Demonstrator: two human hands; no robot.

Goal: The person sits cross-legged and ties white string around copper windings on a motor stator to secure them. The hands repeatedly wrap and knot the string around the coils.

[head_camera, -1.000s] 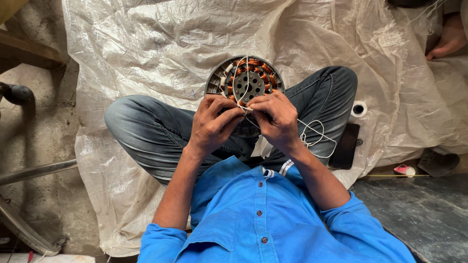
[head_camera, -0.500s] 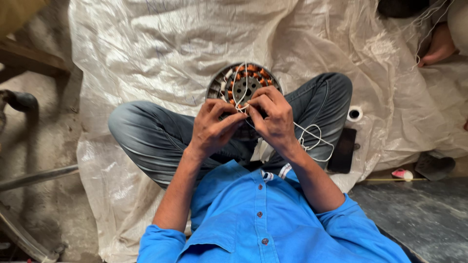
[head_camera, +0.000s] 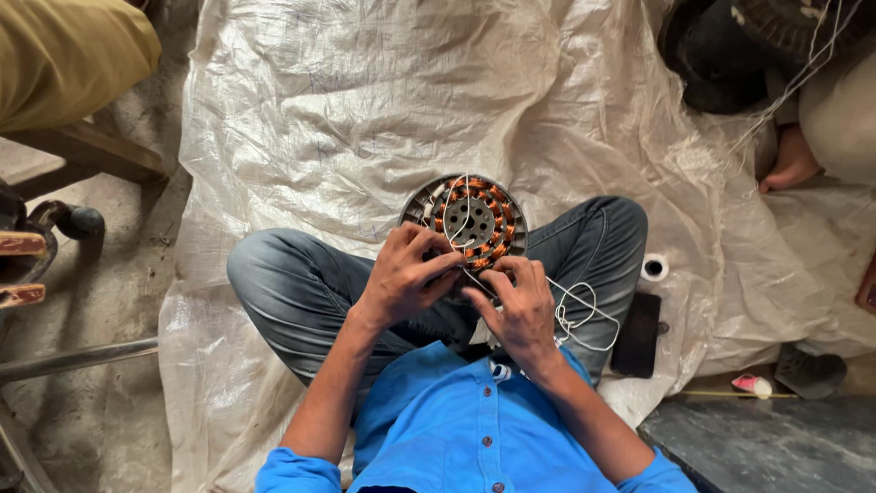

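A round motor stator (head_camera: 470, 221) with copper windings rests between my crossed legs in blue jeans. My left hand (head_camera: 406, 274) grips its near left edge, fingers curled. My right hand (head_camera: 520, 306) pinches a thin white string (head_camera: 573, 315) at the stator's near rim. The string runs up over the windings and loops loosely across my right thigh.
A white woven plastic sheet (head_camera: 365, 100) covers the floor. A small white tape roll (head_camera: 653, 267) and a black phone (head_camera: 635, 334) lie by my right knee. Another person's foot (head_camera: 792, 162) is at the upper right, with more string. A wooden stool (head_camera: 87, 151) stands left.
The view has shifted, so the stator and hands sit lower and more central. Both hands stay at the stator's near edge working the string.
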